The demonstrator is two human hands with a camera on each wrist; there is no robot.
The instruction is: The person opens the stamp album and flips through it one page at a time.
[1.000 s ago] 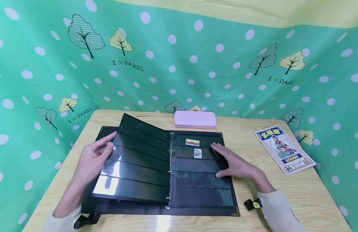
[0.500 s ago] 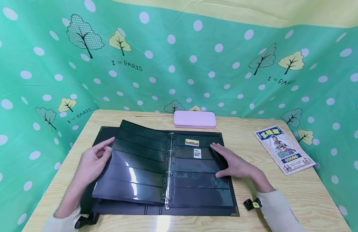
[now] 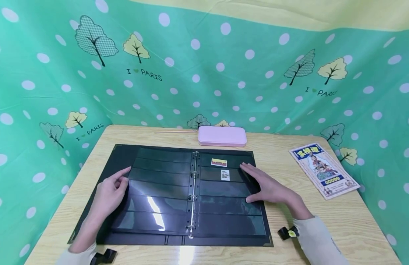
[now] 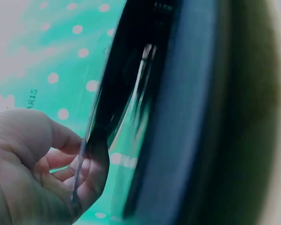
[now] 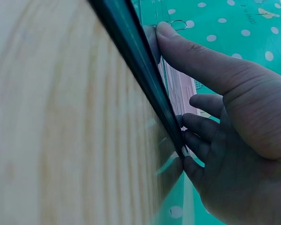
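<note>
A black ring-bound stamp album (image 3: 124, 147) lies open on the table. Its clear-pocketed left page (image 3: 158, 191) lies nearly flat. My left hand (image 3: 109, 193) is at that page's outer edge; the left wrist view shows thumb and fingers of the hand (image 4: 42, 164) pinching the sheet edge (image 4: 86, 136). On the right page (image 3: 227, 221), a red and yellow stamp (image 3: 219, 162) sits in the top row and a small pale stamp (image 3: 225, 175) in the row below. My right hand (image 3: 268, 186) rests with spread fingers on this page's right edge; its palm (image 5: 253, 126) shows in the right wrist view.
Behind the album stands a pink case (image 3: 222, 136), with a thin stick (image 3: 175, 131) to its left. A printed picture sheet (image 3: 324, 171) lies at the right of the wooden table (image 3: 323, 228). A green dotted cloth (image 3: 204, 92) hangs behind.
My left hand has lowered the raised left page until it lies almost flat on the album's left side, moving slightly downward with it. The right hand has stayed in place.
</note>
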